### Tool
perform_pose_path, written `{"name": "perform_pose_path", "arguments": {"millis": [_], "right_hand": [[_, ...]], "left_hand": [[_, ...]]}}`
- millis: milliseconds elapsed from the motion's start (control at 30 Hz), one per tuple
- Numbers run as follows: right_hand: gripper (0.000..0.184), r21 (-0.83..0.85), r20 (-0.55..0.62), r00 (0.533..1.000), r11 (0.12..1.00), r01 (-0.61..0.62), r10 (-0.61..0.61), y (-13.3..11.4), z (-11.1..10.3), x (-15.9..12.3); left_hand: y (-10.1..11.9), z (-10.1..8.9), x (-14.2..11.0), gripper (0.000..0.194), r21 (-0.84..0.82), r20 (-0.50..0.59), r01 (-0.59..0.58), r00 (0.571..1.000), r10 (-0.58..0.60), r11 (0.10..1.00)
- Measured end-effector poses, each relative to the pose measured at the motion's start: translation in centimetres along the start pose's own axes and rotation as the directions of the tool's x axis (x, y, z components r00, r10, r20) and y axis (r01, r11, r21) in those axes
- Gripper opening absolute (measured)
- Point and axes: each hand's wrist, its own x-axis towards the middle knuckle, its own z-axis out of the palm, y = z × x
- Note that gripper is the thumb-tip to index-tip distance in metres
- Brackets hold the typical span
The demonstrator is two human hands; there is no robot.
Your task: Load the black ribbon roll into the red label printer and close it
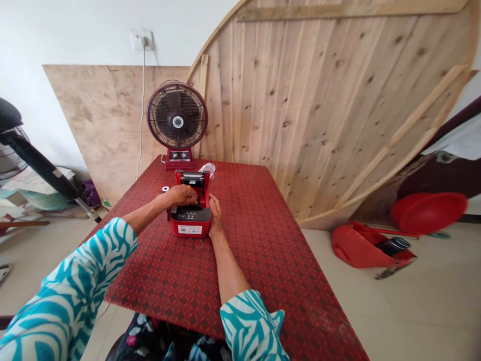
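Observation:
A small red and black label printer sits on the red patterned table with its lid raised. My left hand reaches into the open paper bay from the left, its fingers curled over the inside. My right hand lies flat against the printer's right side, steadying it. Whether the left fingers hold anything is hidden.
A small white paper roll lies left of the printer. A red desk fan stands at the table's far edge beside a clear plastic bottle. A large round wooden panel leans behind. Red basins sit on the floor.

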Motion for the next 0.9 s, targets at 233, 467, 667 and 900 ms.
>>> {"name": "perform_pose_path", "arguments": {"millis": [233, 467, 667, 900], "right_hand": [[0.052, 0.023, 0.031, 0.999, 1.0, 0.019, -0.019, -0.7, 0.1, -0.5], [0.055, -0.011, 0.0, 1.0, 1.0, 0.013, -0.013, -0.6, 0.1, -0.4], [0.052, -0.021, 0.005, 0.999, 0.999, 0.045, -0.045, -1.0, 0.1, -0.8], [0.051, -0.073, 0.006, 0.998, 0.996, 0.056, -0.055, -0.7, -0.4, -0.5]], "left_hand": [[-1.1, 1.1, -6.0, 0.039, -0.406, -0.275, -0.094, 0.961, -0.024, 0.909], [0.0, 2.7, -6.5, 0.023, -0.403, -0.364, -0.143, 0.931, -0.015, 0.904], [0.3, 3.4, -6.9, 0.024, -0.237, -0.512, -0.291, 0.848, 0.135, 0.927], [0.8, 4.5, -7.9, 0.019, -0.101, -0.574, -0.289, 0.798, 0.182, 0.952]]}}
